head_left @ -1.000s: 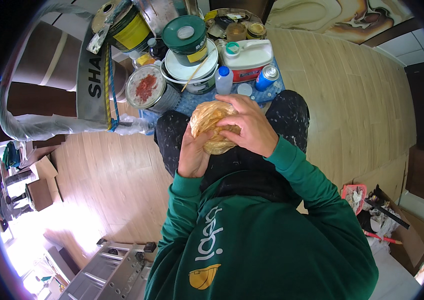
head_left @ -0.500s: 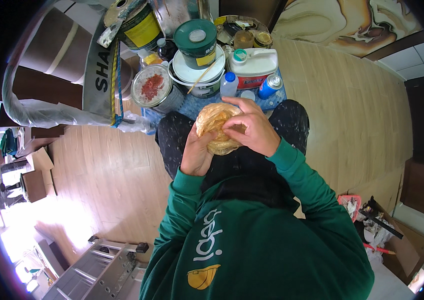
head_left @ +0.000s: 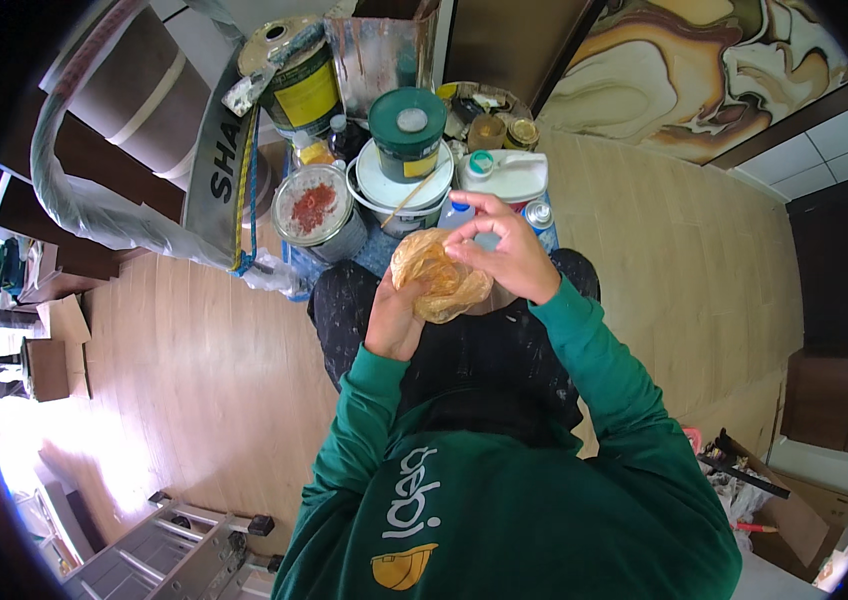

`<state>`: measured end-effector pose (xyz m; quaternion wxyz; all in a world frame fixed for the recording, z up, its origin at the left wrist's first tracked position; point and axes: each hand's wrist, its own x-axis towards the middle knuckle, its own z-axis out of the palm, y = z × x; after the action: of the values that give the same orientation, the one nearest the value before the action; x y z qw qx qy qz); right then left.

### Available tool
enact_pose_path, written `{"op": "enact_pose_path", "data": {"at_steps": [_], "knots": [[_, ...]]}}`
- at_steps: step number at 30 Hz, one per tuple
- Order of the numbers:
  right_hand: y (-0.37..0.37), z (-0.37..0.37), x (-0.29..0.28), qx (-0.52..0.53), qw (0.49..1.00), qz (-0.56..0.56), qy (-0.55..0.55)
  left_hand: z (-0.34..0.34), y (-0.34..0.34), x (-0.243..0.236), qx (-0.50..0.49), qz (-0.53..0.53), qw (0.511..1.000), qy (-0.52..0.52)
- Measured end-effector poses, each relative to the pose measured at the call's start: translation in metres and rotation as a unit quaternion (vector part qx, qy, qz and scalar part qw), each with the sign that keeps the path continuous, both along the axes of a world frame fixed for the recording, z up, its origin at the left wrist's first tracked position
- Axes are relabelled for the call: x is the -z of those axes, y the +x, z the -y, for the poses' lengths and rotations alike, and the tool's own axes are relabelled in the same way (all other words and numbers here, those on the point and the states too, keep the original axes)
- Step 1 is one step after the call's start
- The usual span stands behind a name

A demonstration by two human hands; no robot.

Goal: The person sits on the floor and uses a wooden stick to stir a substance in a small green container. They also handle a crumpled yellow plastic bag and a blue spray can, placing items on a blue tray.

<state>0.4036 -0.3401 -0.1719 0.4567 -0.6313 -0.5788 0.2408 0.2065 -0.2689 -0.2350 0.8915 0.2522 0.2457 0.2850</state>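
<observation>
Your left hand (head_left: 399, 318) holds the crumpled yellow bag (head_left: 449, 290) by its left side, with the thumb pressed on the front and the other fingers mostly hidden. Your right hand (head_left: 514, 250) is half curled at the top right of the bag, with the pointer finger lifted and bent; its tips look touching or very close, but I cannot tell if they pinch the plastic. The bag looks thin and soft, so it should be very light and squash with a tiny squeeze. It may be slippery and could rip, so a gentle pinch on a loose edge or a bunch of folds is a good place to take hold. The bag is between your hands, against the left one and just to the lower left of the right one, above your dark pants (head_left: 474, 375). Past it, the bottle with the blue cap (head_left: 457, 213) is partly hidden by your right hand. The white jug (head_left: 519, 177) and the spray can (head_left: 540, 220) are near that hand, and the white bucket (head_left: 384, 185) is farther left.
</observation>
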Motion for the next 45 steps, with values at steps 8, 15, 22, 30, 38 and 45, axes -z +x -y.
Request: {"op": "enact_pose_path", "data": {"at_steps": [8,15,22,30,38,45], "knots": [[0.061,-0.111,-0.057,0.028,0.995,0.087,0.044,0.002,-0.010,0.006,-0.030,-0.019,0.999,0.002],[0.085,-0.174,-0.054,0.019,0.983,0.184,-0.009,0.008,-0.026,0.016,-0.049,-0.015,0.999,-0.011],[0.096,-0.192,-0.037,-0.009,0.967,0.252,-0.043,0.011,-0.036,0.026,-0.050,0.006,0.999,-0.021],[0.088,-0.188,-0.046,-0.026,0.950,0.310,-0.034,0.010,-0.036,0.031,-0.054,-0.005,0.998,-0.018],[0.085,-0.189,-0.057,-0.042,0.939,0.339,-0.033,0.011,-0.039,0.028,-0.063,0.009,0.997,-0.031],[0.089,-0.194,-0.052,-0.044,0.939,0.341,-0.022,0.012,-0.039,0.024,-0.064,0.009,0.998,-0.026]]}}
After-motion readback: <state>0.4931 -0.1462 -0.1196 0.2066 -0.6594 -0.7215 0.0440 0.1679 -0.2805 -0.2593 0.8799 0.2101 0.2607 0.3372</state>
